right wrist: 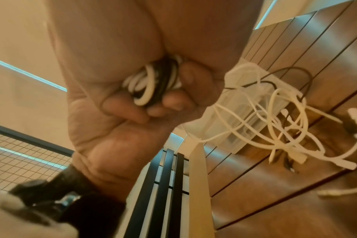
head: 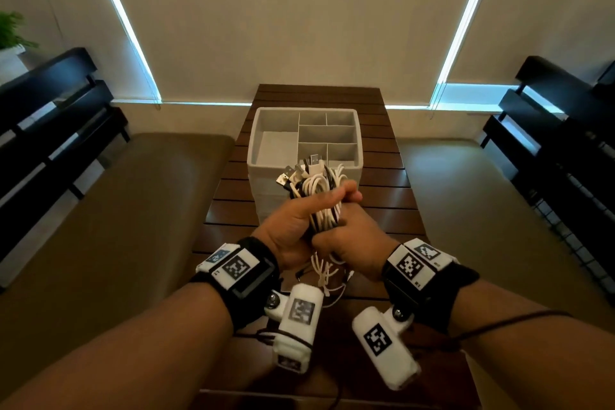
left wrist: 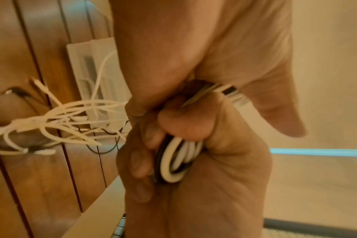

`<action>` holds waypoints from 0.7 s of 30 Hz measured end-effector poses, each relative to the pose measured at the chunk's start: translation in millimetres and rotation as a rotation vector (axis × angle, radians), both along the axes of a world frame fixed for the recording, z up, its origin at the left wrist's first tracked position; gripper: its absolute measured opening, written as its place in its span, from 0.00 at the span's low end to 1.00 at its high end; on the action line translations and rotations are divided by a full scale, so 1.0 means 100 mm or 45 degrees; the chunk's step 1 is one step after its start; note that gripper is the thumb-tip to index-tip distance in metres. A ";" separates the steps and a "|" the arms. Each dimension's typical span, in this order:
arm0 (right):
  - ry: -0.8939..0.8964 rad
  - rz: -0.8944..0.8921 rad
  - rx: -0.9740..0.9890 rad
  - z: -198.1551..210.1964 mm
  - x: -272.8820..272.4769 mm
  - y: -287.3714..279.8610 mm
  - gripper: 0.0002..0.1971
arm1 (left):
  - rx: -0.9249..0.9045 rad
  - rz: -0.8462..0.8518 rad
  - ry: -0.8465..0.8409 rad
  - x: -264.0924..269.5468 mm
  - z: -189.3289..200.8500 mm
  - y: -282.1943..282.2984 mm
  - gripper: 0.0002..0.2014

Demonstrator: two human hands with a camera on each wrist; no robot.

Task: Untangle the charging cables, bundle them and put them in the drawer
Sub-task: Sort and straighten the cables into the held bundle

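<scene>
A bundle of white and black charging cables (head: pixel 318 188) is held upright above the wooden table (head: pixel 382 183), just in front of the grey divided drawer box (head: pixel 253 143). My left hand (head: pixel 296 220) grips the bundle's upper part, its fingers curled over the top. My right hand (head: pixel 352 240) grips it just below. USB plugs (head: pixel 301 173) stick out at the top. Loose cable ends (head: pixel 324 273) dangle under the hands. In the left wrist view, fingers (left wrist: pixel 141 162) wrap the coiled cables (left wrist: pixel 177 159); the right wrist view shows the same coil (right wrist: pixel 147 87) inside the fists.
The drawer box's compartments (head: pixel 327 135) look empty. Padded benches flank the table on the left (head: pixel 116 210) and right (head: pixel 492 210), with black slatted backs (head: pixel 50 116) behind. The table's near edge lies under my forearms.
</scene>
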State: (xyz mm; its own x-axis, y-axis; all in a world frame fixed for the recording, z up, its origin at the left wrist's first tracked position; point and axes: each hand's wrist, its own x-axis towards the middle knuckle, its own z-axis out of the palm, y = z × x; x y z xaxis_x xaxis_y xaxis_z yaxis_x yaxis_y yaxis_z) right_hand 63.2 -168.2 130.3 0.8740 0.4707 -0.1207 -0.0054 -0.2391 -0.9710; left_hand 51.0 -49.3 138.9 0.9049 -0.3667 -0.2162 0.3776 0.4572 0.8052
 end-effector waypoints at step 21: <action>0.423 -0.058 -0.066 0.03 -0.05 -0.02 0.18 | 0.182 0.095 0.076 0.05 -0.11 -0.05 0.19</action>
